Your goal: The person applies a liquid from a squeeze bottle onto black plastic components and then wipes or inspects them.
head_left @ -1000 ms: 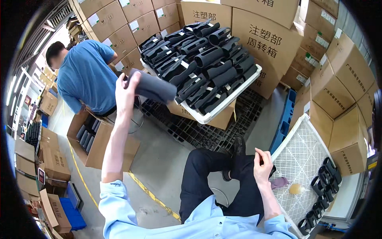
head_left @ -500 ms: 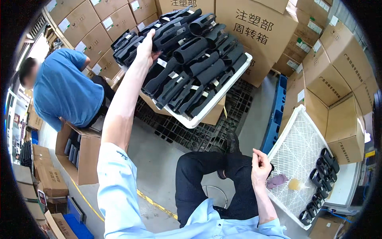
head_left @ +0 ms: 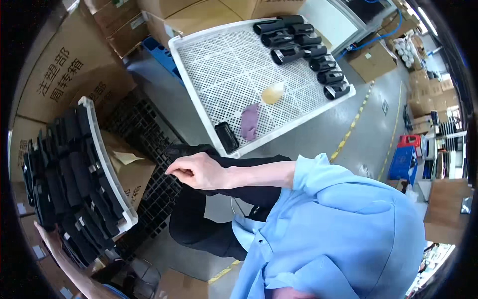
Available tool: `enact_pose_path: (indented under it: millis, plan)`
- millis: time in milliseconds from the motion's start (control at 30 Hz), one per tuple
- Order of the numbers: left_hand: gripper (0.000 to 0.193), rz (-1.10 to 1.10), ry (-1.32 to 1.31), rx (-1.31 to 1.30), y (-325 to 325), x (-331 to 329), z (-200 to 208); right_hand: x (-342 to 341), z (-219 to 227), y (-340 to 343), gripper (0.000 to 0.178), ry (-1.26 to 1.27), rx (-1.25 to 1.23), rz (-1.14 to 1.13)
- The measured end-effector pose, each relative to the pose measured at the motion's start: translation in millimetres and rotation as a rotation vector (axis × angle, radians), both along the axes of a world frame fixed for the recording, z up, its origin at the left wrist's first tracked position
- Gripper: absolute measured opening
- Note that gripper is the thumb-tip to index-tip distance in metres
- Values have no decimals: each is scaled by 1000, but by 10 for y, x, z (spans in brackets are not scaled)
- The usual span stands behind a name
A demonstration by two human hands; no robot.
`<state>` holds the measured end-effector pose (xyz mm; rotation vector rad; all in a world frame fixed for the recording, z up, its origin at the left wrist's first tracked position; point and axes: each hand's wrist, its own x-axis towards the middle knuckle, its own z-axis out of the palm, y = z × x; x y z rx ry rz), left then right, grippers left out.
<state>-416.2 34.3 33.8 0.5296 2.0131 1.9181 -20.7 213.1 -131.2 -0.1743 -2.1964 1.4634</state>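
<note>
My left hand point(head_left: 49, 238) is at the far left, by the lower edge of a stack of black plastic sleeve-like parts point(head_left: 74, 174). Its fingers are partly lost behind the parts, so I cannot tell whether it grips one. The stack fills a white-rimmed tray point(head_left: 102, 159). My right hand point(head_left: 199, 170) hovers over my lap, fingers curled and thumb pressed in; whatever it may hold is hidden. Beyond it stands a white perforated tray point(head_left: 214, 70). On this lie a single black part point(head_left: 227, 136), a purple cloth-like piece point(head_left: 250, 122) and a yellowish round pad point(head_left: 273, 93).
Several more black parts point(head_left: 291, 40) are lined up along the perforated tray's far right side. Large cartons point(head_left: 64, 74) rise at the left. A black pallet point(head_left: 149, 119) lies between the trays, and a blue pallet point(head_left: 162, 57) stands behind. Yellow lines point(head_left: 351, 127) mark the floor.
My view has swung to the right, so the stacked parts now sit at the far left and the perforated tray ahead. My right hand stays curled; my left hand remains by the stack.
</note>
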Motion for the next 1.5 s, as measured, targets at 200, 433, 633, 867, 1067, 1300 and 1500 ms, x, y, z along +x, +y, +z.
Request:
enact_pose_path:
  millis: [200,433,633,867,1067,1300,1500]
  plan:
    - [40,375,445,-348,-77,-277,376,16,28,-138,30,47,-65,111]
    - [50,910,821,-849,-1709,1520,230,396,353,460,60,277,-9,-23]
    - [52,642,364,-676,-699,3881,-1328,986,488,2545,41,214,125,-664]
    - [56,542,-136,-371,35,5135,-1634,1072,-905,4595,71,-540,-460,-1167]
    - [53,579,-107,-376,-41,5188,-1423,1116,-1182,5125,53,-315,-935,-984]
    - [50,672,-155,-215,-160,5332,-1366,1411,-256,4185,41,-182,-756,-632]
    - [34,436,-260,-50,0,5276,-1138,1695,677,3408,32,-121,-586,-292]
